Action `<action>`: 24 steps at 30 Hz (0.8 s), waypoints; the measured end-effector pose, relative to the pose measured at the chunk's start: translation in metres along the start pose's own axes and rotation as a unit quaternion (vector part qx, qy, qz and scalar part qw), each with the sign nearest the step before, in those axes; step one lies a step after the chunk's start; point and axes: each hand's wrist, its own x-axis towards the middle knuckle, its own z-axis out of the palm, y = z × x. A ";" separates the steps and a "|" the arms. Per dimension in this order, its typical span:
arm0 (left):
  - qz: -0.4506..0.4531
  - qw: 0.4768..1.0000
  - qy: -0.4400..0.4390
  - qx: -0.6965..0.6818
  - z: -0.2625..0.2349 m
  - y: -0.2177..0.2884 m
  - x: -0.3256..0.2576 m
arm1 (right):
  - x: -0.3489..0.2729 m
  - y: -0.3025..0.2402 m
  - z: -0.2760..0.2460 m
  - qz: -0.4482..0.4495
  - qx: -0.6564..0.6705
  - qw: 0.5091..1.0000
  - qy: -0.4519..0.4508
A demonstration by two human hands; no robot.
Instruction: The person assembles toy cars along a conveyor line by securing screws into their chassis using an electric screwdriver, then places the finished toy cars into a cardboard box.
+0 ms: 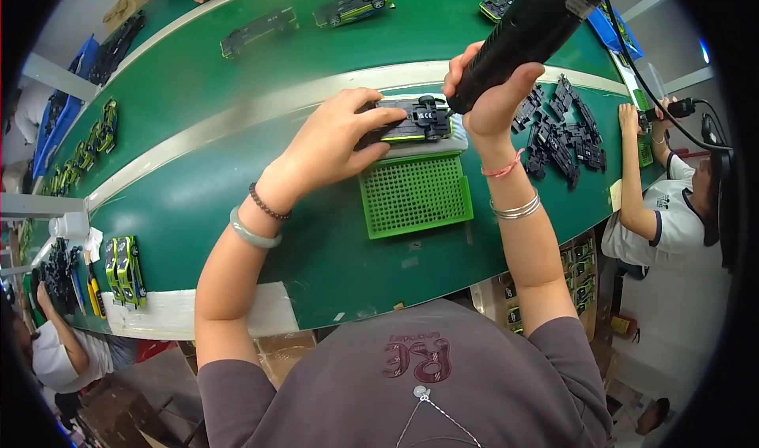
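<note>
A toy car (pixel 423 121) lies upside down on a light pad, its black underside facing up and a green edge showing. My left hand (pixel 344 132) grips it from the left, with fingers across the underside. In my right hand (pixel 498 96) is a black electric screwdriver (pixel 522 37), held at a slant with its tip down at the right end of the car. Whether the tip touches a screw is hidden by the hand. A green perforated plastic basket (pixel 415 195) sits just in front of the pad.
Black plastic car bases (pixel 563 136) are piled right of my right hand. Beyond the pale rail (pixel 316 88), overturned toy cars (pixel 353 7) lie on the green surface. Two green cars (pixel 125 270) stand at the left. Co-workers sit at both sides; a cable (pixel 648 92) hangs at right.
</note>
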 end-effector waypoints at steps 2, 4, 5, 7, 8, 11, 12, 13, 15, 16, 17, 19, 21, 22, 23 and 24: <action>0.006 1.000 0.010 -0.004 0.001 -0.002 0.000 | 0.002 -0.003 0.003 -0.012 0.008 0.999 0.033; 0.030 0.998 0.049 -0.003 0.004 -0.005 -0.002 | -0.007 -0.015 0.008 -0.071 0.130 0.989 0.029; 0.027 0.998 0.050 -0.006 0.005 -0.004 -0.001 | -0.014 -0.026 0.011 -0.110 0.196 0.974 0.019; 0.011 0.999 0.015 -0.026 0.003 -0.006 -0.001 | -0.033 -0.038 0.026 -0.138 0.204 0.969 -0.036; 0.009 1.000 0.016 -0.025 0.002 -0.007 -0.003 | -0.042 -0.035 0.030 -0.110 0.199 0.971 -0.079; 0.017 0.999 0.027 -0.014 0.005 -0.008 -0.002 | -0.066 -0.012 0.043 -0.016 0.245 0.968 -0.046; 0.021 0.999 0.038 -0.016 0.006 -0.008 -0.002 | -0.067 -0.009 0.042 -0.015 0.245 0.968 -0.047; 0.026 0.998 0.050 -0.018 0.006 -0.008 -0.002 | -0.068 -0.007 0.041 0.006 0.198 0.979 -0.048; 0.024 0.998 0.050 -0.020 0.006 -0.008 -0.002 | -0.071 -0.001 0.040 0.030 0.149 0.987 -0.049; 0.024 0.998 0.049 -0.020 0.006 -0.009 -0.002 | -0.072 0.003 0.039 0.013 0.163 0.985 -0.053; 0.023 0.998 0.050 -0.021 0.006 -0.009 -0.003 | -0.072 0.005 0.039 -0.004 0.177 0.983 -0.057; 0.020 0.998 0.051 -0.024 0.006 -0.008 -0.004 | -0.072 0.008 0.038 -0.006 0.175 0.983 -0.064; 0.025 0.998 0.056 -0.024 0.007 -0.010 -0.003 | -0.071 0.009 0.038 -0.008 0.172 0.983 -0.069; 0.030 0.998 0.060 -0.023 0.007 -0.010 -0.002 | -0.071 0.008 0.039 0.004 0.167 0.984 -0.062; 0.030 0.997 0.060 -0.023 0.007 -0.010 -0.002 | -0.071 0.008 0.039 0.016 0.162 0.985 -0.057; 0.028 0.998 0.057 -0.023 0.007 -0.010 -0.002 | -0.071 0.007 0.040 0.016 0.161 0.985 -0.057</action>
